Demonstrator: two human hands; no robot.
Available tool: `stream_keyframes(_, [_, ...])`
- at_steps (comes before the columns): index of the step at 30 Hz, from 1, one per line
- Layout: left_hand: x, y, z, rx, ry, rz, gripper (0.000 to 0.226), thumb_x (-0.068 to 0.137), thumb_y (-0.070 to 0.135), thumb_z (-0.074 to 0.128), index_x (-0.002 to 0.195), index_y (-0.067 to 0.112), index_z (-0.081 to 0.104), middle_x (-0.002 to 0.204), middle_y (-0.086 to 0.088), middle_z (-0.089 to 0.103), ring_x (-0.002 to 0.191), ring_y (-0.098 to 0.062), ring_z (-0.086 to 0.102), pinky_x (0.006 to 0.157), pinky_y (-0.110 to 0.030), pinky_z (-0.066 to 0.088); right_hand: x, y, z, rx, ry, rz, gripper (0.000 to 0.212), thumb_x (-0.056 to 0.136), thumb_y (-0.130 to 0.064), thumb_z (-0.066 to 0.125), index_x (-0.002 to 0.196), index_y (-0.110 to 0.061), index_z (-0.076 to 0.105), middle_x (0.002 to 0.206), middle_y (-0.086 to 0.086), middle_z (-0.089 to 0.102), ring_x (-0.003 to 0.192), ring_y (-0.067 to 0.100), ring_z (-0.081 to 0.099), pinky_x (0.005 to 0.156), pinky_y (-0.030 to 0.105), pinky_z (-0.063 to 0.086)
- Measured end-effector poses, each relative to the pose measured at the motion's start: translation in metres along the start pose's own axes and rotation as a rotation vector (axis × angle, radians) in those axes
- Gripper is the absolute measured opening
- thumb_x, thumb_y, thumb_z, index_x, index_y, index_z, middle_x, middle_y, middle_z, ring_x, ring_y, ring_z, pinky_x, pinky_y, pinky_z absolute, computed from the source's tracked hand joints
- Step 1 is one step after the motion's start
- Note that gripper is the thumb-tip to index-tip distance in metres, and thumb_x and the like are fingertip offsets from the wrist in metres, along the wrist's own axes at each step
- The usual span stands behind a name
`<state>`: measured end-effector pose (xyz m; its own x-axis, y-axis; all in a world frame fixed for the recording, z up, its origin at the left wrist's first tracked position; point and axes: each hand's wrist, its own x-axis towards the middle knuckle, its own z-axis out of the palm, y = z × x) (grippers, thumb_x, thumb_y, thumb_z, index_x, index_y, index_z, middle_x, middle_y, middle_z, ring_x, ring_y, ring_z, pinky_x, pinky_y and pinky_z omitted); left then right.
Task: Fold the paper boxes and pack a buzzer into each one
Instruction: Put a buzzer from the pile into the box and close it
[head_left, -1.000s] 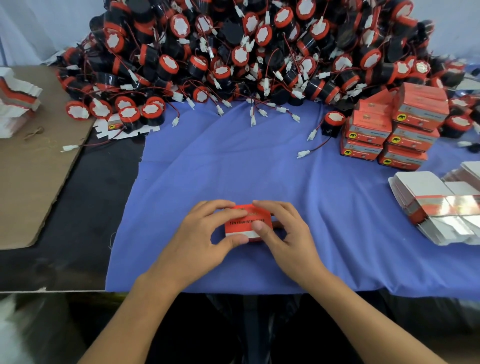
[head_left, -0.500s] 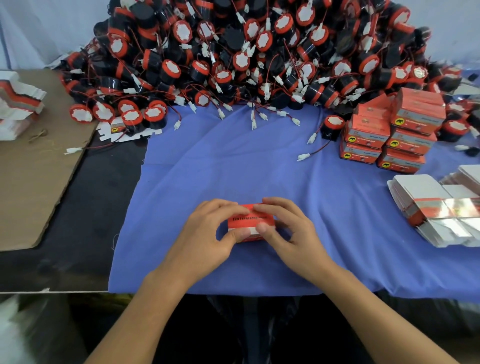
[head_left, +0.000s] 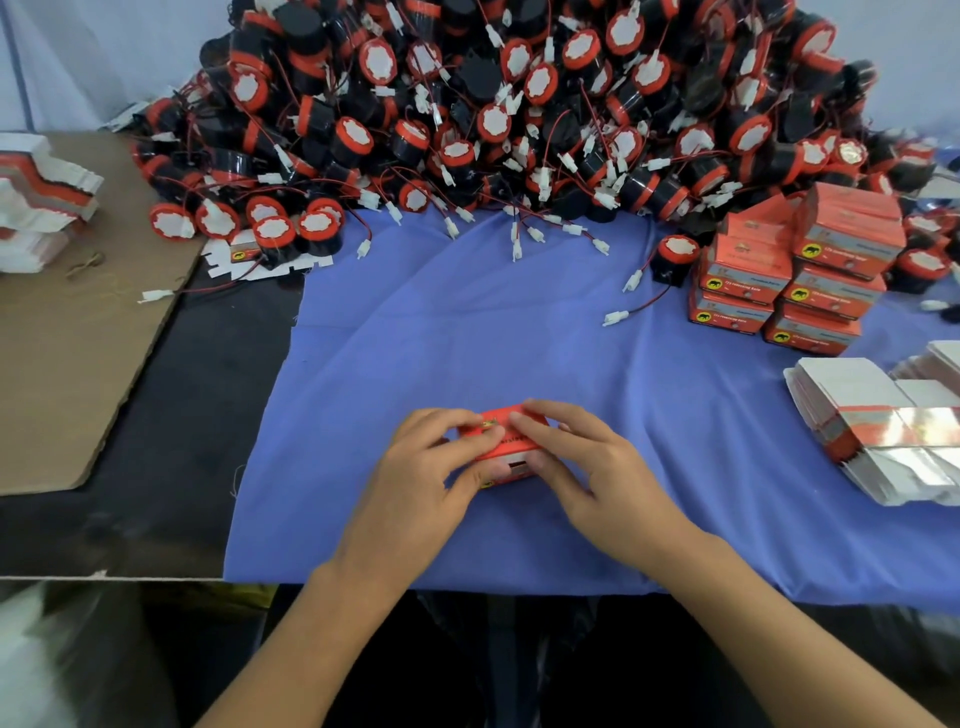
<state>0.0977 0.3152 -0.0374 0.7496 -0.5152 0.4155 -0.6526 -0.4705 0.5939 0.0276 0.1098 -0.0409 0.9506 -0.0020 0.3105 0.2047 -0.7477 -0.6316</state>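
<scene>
One box (head_left: 515, 448), in left hand (head_left: 415, 483), right hand (head_left: 589, 467)

You are working in even, soft light from overhead, bright enough for true colours on the blue cloth (head_left: 467, 338), and your left hand (head_left: 415, 499) and right hand (head_left: 597, 483) cast only faint, soft-edged shadows on it. Glare whitens the silvery strip on the stack of flat boxes (head_left: 852, 384) at your right. Your wide lens bows the table edge (head_left: 130, 576) and stretches the corners, the lower left corner is smeared with blur, and the print on the red box (head_left: 514, 447) is too soft to read.
</scene>
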Motion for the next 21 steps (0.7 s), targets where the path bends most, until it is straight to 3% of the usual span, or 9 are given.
stream_keyframes(7, [-0.014, 0.003, 0.005, 0.169, 0.041, 0.105, 0.034, 0.098, 0.019, 0.07, 0.131, 0.013, 0.072, 0.13, -0.004, 0.067, 0.121, -0.025, 0.061, 0.103, -0.033, 0.051, -0.005, -0.004, 0.005, -0.088, 0.097, -0.065, 0.037, 0.101, -0.015, 0.062, 0.138, -0.015, 0.065, 0.148, 0.003, 0.057, 0.132, 0.02, 0.059, 0.108, 0.037, 0.05])
stream_keyframes(11, [-0.01, 0.006, 0.006, 0.147, 0.064, 0.105, 0.03, 0.098, 0.021, 0.064, 0.125, 0.01, 0.075, 0.123, -0.003, 0.072, 0.115, -0.021, 0.059, 0.104, -0.02, 0.044, -0.003, -0.001, 0.004, -0.108, 0.177, -0.074, 0.03, 0.096, -0.016, 0.07, 0.126, -0.016, 0.074, 0.137, 0.003, 0.066, 0.121, 0.019, 0.067, 0.104, 0.035, 0.052])
stream_keyframes(16, [-0.002, 0.007, 0.002, -0.07, 0.126, -0.067, 0.024, 0.084, 0.019, 0.08, 0.107, 0.017, 0.082, 0.1, 0.014, 0.068, 0.098, -0.005, 0.058, 0.094, -0.007, 0.041, -0.005, 0.003, 0.009, -0.042, 0.316, -0.079, 0.023, 0.088, -0.013, 0.079, 0.11, -0.011, 0.081, 0.115, 0.003, 0.074, 0.107, 0.018, 0.071, 0.096, 0.033, 0.057])
stream_keyframes(21, [-0.003, 0.008, 0.005, 0.006, 0.13, -0.001, 0.016, 0.084, 0.012, 0.081, 0.1, 0.011, 0.082, 0.086, 0.003, 0.069, 0.086, -0.009, 0.053, 0.085, -0.01, 0.043, -0.007, 0.009, 0.007, -0.103, 0.265, -0.17, 0.022, 0.095, -0.015, 0.069, 0.112, -0.006, 0.079, 0.117, 0.008, 0.073, 0.111, 0.024, 0.07, 0.097, 0.037, 0.055])
